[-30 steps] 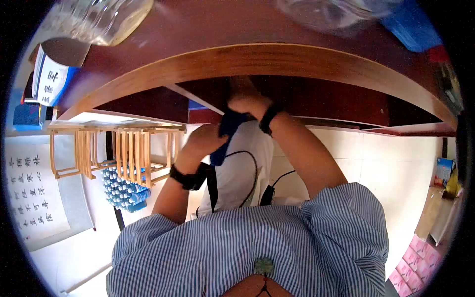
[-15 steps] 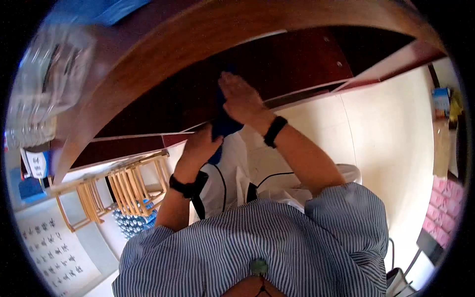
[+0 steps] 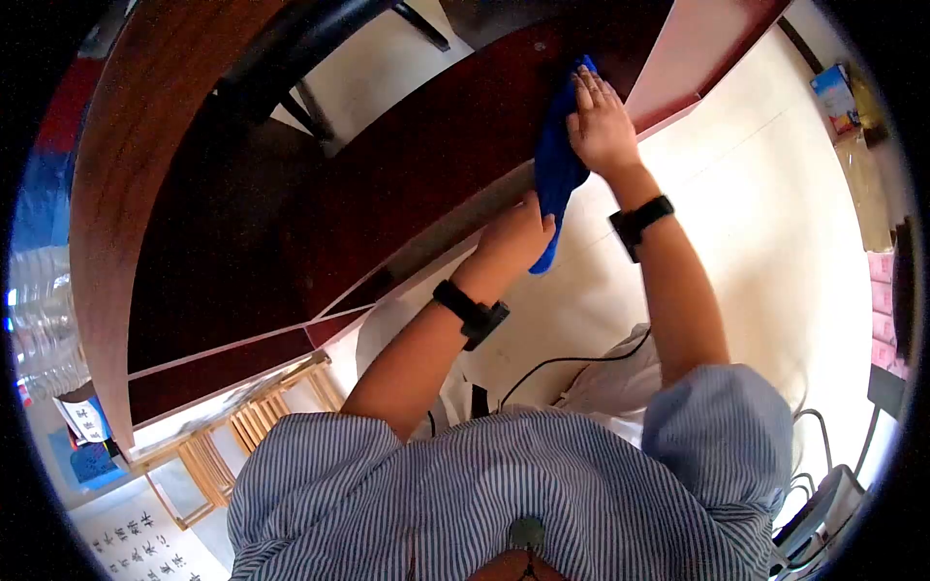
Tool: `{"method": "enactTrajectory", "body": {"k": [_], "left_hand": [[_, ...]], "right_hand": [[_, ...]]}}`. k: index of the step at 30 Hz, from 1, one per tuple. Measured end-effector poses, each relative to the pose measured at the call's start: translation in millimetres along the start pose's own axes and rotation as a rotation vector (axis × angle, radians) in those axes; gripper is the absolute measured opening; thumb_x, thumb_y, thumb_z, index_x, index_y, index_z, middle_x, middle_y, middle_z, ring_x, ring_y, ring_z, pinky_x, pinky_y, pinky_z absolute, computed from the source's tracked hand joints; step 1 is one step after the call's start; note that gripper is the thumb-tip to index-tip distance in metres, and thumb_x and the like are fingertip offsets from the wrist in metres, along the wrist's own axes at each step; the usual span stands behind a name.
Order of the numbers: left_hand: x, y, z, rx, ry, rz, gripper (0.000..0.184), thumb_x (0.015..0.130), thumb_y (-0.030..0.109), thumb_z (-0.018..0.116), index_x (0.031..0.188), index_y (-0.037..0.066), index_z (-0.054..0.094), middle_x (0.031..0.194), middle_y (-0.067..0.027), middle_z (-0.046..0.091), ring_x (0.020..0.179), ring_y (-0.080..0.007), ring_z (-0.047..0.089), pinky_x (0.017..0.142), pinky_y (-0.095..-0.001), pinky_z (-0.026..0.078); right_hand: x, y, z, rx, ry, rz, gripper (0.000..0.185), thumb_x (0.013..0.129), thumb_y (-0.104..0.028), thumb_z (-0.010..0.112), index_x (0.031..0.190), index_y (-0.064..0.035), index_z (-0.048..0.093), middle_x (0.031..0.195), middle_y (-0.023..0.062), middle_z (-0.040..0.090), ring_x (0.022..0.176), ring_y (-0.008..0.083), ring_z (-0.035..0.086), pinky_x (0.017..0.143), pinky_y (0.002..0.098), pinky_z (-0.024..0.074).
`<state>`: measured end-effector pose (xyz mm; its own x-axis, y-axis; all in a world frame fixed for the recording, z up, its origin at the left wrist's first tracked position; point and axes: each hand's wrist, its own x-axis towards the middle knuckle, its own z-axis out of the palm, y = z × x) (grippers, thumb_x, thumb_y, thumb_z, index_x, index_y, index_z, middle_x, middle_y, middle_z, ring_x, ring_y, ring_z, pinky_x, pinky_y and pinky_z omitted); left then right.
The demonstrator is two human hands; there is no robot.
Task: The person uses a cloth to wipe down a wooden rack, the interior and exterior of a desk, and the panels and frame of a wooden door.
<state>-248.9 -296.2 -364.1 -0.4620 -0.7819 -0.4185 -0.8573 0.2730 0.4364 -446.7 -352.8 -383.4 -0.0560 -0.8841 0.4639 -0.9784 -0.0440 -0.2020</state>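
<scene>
A blue cloth (image 3: 557, 160) stretches between my two hands along a dark reddish-brown wooden panel (image 3: 417, 184). My right hand (image 3: 603, 126) lies over the cloth's upper part, fingers stretched out and pressing it against the wood near the panel's right end. Lower down, my left hand (image 3: 518, 237) is closed round the cloth at the panel's lower edge, and the loose end of the cloth hangs past the fingers. A black band is on each wrist.
A curved wooden edge (image 3: 107, 223) runs down the left, with clear plastic bottles (image 3: 44, 310) beyond it. Wooden folding racks (image 3: 257, 421) stand lower left. Pink packages (image 3: 882, 300) and a black cable (image 3: 572, 360) are on the right and near my body.
Both hands have moved right along the panel with the cloth, and my right hand has gone up towards its end. The view has shifted, bringing black legs behind the panel into sight.
</scene>
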Motion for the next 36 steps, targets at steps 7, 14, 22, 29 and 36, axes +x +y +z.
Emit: {"method": "enactTrajectory", "body": {"k": [7, 14, 22, 29, 36], "left_hand": [[-22.9, -81.6, 39.1, -0.075, -0.082, 0.148, 0.042, 0.091, 0.031, 0.052, 0.116, -0.002, 0.047, 0.091, -0.031, 0.064, 0.085, -0.0455, 0.063, 0.075, -0.0523, 0.05], [-22.7, -127.7, 101.2, -0.223, -0.201, 0.023, 0.053, 0.088, 0.035, 0.061, 0.122, -0.003, 0.045, 0.108, -0.031, 0.061, 0.098, -0.0451, 0.06, 0.084, -0.047, 0.049], [41.6, -74.4, 134.0, -0.154, 0.0, 0.079, 0.043, 0.094, 0.032, 0.05, 0.113, -0.006, 0.048, 0.102, -0.0318, 0.062, 0.095, -0.0476, 0.059, 0.083, -0.0514, 0.048], [-42.8, -119.1, 71.2, 0.029, -0.501, -0.2, 0.042, 0.093, 0.032, 0.052, 0.109, -0.007, 0.048, 0.104, -0.0327, 0.06, 0.097, -0.0474, 0.059, 0.084, -0.0518, 0.047], [-126.9, -186.7, 9.8, 0.424, -0.553, -0.194, 0.036, 0.089, 0.029, 0.056, 0.098, -0.007, 0.055, 0.088, -0.0299, 0.063, 0.082, -0.0444, 0.063, 0.075, -0.0515, 0.05]], "right_hand": [[-66.1, -91.2, 24.3, 0.49, 0.357, -0.012, 0.051, 0.07, 0.003, 0.053, 0.121, 0.0039, 0.052, 0.13, 0.0242, 0.048, 0.125, 0.0409, 0.043, 0.111, 0.0491, 0.0286], [-160.6, -71.0, 117.0, 0.638, 0.326, 0.444, 0.058, 0.064, 0.017, 0.046, 0.119, 0.0, 0.055, 0.125, 0.0227, 0.052, 0.118, 0.0411, 0.048, 0.103, 0.0446, 0.0387], [-116.9, 27.1, 165.3, 0.172, 0.0, 0.197, 0.049, 0.083, 0.003, 0.044, 0.132, 0.004, 0.046, 0.139, 0.0228, 0.044, 0.131, 0.0386, 0.04, 0.112, 0.0425, 0.0312], [-177.3, -104.2, 191.8, 0.463, -0.04, 0.07, 0.049, 0.086, 0.001, 0.044, 0.135, 0.0048, 0.044, 0.144, 0.0228, 0.039, 0.137, 0.0368, 0.033, 0.116, 0.0453, 0.0239], [-223.9, -312.1, 216.7, 0.648, -0.244, -0.329, 0.045, 0.087, -0.007, 0.046, 0.13, 0.0063, 0.048, 0.143, 0.0209, 0.041, 0.136, 0.0325, 0.035, 0.116, 0.0429, 0.0237]]}}
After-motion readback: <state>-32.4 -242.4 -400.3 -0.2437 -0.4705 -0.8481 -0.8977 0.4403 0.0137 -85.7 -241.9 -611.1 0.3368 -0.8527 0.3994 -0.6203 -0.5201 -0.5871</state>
